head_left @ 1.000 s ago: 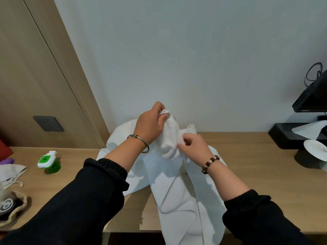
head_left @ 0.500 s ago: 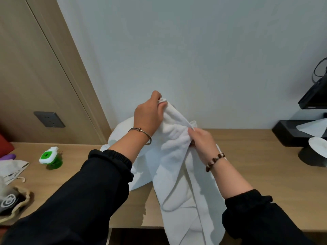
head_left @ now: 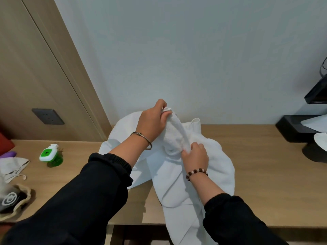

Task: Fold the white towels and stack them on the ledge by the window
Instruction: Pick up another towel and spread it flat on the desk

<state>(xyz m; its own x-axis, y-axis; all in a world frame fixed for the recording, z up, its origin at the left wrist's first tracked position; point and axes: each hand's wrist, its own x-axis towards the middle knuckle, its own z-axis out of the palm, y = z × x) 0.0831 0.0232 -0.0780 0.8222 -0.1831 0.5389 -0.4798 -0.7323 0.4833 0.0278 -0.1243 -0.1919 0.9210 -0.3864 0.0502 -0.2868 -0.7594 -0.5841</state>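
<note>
Towel's (head_left: 177, 183) lower end cut off by bottom edge; black device (head_left: 316, 92) cropped at right.

Wooden ledge (head_left: 256, 167) — towel (head_left: 169, 183), bottle (head_left: 50, 155).

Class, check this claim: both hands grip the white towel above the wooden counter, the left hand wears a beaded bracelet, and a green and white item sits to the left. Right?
Not quite. In the head view the left hand wears a plain metal bangle; the beaded bracelet is on the right hand. Both grip the white towel above the wooden counter, the green and white item to the left.
</note>
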